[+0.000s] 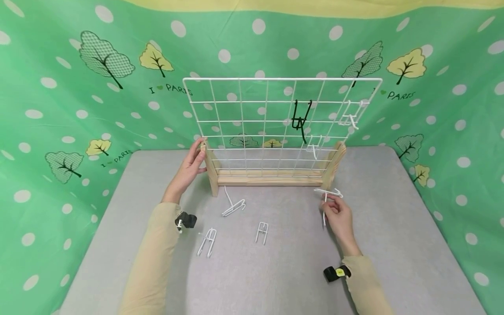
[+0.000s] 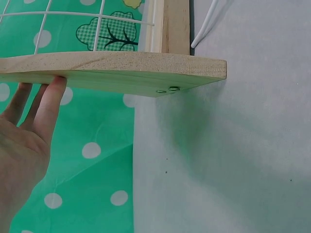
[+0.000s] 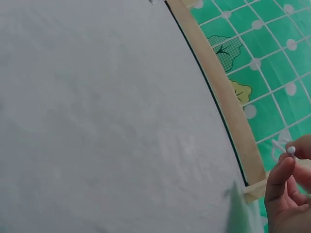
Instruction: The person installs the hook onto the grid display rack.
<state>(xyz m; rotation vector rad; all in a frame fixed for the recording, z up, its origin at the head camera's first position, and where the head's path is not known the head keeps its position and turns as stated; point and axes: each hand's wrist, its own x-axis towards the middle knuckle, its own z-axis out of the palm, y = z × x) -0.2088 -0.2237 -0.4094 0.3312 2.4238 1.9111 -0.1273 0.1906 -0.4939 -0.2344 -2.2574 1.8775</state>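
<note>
A white wire grid (image 1: 266,102) stands upright in a wooden base. My left hand (image 1: 189,165) holds the base's left wooden side piece (image 2: 121,65) near its top; in the left wrist view several fingertips meet its outer face. Between right thumb and fingers (image 3: 286,182) I pinch a white wire hook (image 1: 325,209), low in front of the base's right side piece (image 1: 334,164). My right hand (image 1: 339,214) covers part of this hook. On the grid hang a black hook (image 1: 299,122) and two white hooks, one upper right (image 1: 349,118), one lower (image 1: 313,149).
Three loose white wire hooks lie on the grey table (image 1: 291,271): one near the base's left foot (image 1: 234,207), one farther left and nearer me (image 1: 207,241), one toward the middle (image 1: 261,232). Behind the rack hangs a green dotted cloth (image 1: 130,105).
</note>
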